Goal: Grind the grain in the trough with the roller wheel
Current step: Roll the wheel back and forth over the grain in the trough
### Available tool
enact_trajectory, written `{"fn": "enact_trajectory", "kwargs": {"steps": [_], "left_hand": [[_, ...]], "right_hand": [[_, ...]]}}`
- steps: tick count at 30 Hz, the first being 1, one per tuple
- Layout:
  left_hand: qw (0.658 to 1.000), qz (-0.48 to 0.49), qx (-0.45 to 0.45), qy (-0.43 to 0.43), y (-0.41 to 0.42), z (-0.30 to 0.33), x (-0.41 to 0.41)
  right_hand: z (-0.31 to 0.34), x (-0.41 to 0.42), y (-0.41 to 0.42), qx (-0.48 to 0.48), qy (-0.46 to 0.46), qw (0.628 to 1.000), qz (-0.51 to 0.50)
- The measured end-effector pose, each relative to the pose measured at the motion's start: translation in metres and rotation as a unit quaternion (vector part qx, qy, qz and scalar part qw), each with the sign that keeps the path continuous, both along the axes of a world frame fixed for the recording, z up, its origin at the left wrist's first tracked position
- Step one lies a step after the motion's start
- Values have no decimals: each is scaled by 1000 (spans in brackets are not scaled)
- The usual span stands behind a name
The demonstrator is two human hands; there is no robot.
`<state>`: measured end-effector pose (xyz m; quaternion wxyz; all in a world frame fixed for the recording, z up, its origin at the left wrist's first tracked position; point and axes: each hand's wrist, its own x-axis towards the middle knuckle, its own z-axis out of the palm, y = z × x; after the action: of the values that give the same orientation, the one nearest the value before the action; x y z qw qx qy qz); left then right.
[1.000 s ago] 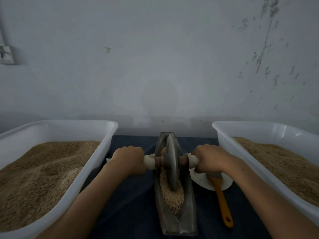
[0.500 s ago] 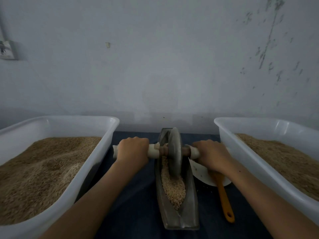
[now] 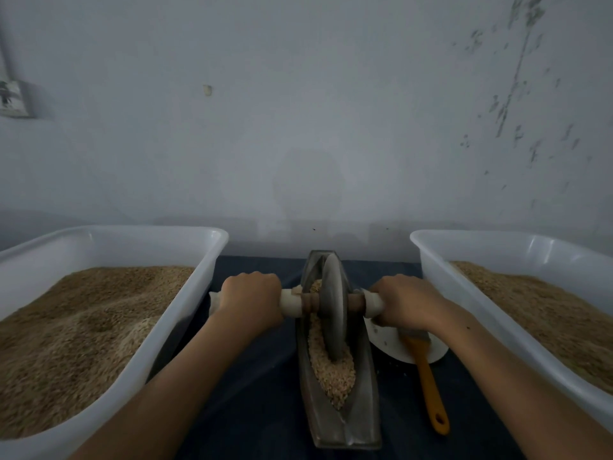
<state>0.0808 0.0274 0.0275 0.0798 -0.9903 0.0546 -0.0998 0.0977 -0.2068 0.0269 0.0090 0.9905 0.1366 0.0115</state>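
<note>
Closest to us is the near tip of the metal trough (image 3: 341,426), a long boat-shaped thing running from 6 o'clock toward 12 on the dark blue cloth (image 3: 258,410). One trough, one roller wheel. The grain (image 3: 331,373) lies heaped in its channel, mostly in the near half, with a bit more showing past the wheel.

Just right of the trough, around 4 o'clock from its middle, we've got one brush with an orange handle (image 3: 428,386). Its head end rests on a white dish (image 3: 391,343) and our right forearm covers part of both, so we can't make out the bristles well.

Further in, the roller wheel (image 3: 333,307) stands upright on edge in the trough, its lower rim down in the grain. Its axle sticks out at 9 and 3 o'clock, and that's where we're holding on: left hand (image 3: 250,302) wrapped tight round the pale left handle, right hand (image 3: 406,302) clenched round the right one. Both fists fully closed on it.

Flanking everything are two white plastic tubs, left tub (image 3: 185,313) at 9 o'clock and right tub (image 3: 441,287) at 3, both full of brownish grain.

Behind it all at 12 o'clock is the pale wall (image 3: 298,127), scuffed at the upper right, with one socket (image 3: 11,97) at far left.
</note>
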Motion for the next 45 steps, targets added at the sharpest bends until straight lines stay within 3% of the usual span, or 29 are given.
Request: {"fn": "enact_trajectory", "kwargs": {"steps": [4, 7, 13, 18, 25, 28, 31, 35, 38, 45], "left_hand": [[998, -6, -17, -62, -2, -4, 1], [998, -13, -30, -59, 0, -5, 3], [998, -24, -32, 51, 7, -2, 4], [998, -22, -22, 52, 6, -2, 4], [999, -13, -33, -41, 3, -7, 4], [998, -15, -46, -41, 3, -9, 4], [999, -18, -42, 6, 6, -6, 5], [997, -26, -30, 67, 7, -2, 4], [997, -27, -22, 73, 6, -1, 4], [999, -12, -27, -26, 2, -5, 1]], "right_hand": [[-6, -1, 2, 18, -78, 997, -2], [-6, -3, 3, 10, -111, 994, 4], [10, -5, 4, -38, 24, 999, 0], [10, -3, 3, -39, 45, 998, -8], [-7, -2, 4, -3, -122, 993, 6], [-8, -2, 6, -6, -145, 989, 2], [-2, -2, 6, -27, -98, 995, 11], [10, -6, 4, -44, 34, 998, 4], [11, -6, 3, -39, 57, 998, -4], [-7, -1, 3, -5, -115, 993, 13]]}}
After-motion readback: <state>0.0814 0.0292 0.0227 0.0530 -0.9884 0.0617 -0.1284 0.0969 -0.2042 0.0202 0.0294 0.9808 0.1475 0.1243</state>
